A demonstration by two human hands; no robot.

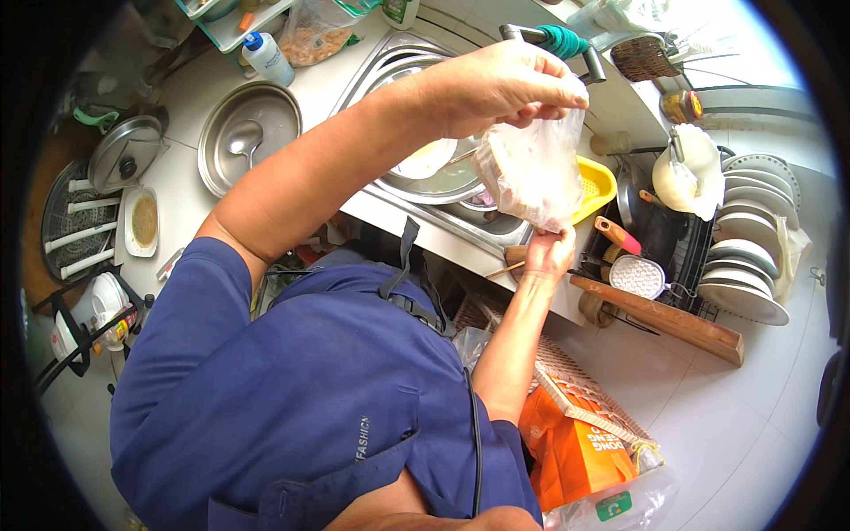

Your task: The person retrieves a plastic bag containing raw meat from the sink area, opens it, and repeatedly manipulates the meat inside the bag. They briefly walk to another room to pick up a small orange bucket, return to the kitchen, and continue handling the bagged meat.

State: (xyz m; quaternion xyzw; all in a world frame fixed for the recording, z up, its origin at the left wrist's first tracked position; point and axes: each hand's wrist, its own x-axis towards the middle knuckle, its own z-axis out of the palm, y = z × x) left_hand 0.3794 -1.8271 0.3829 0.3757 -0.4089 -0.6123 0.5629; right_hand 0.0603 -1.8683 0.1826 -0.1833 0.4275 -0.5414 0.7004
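Observation:
My left hand [518, 86] is raised above the sink, its fingertips pinching the upper edge of a thin clear plastic bag [531, 166]. Pale, slab-like contents show through the bag; I cannot tell what they are. Lower down, my right hand [551, 249] grips the bottom end of the same bag. Behind the bag, a wide metal basin [438, 189] of cloudy liquid sits over the stainless steel sink [488, 232], with a white bowl [425, 159] in it. A yellow plastic colander [597, 186] is partly hidden by the bag.
A metal bowl [219, 119] holding a spoon [244, 138] stands left, near a white dish of brownish food [143, 222]. On the right are a dish rack with plates [750, 226], a wooden board [664, 318] and a grater [636, 277]. A faucet wrapped in green cloth [563, 43] rises behind.

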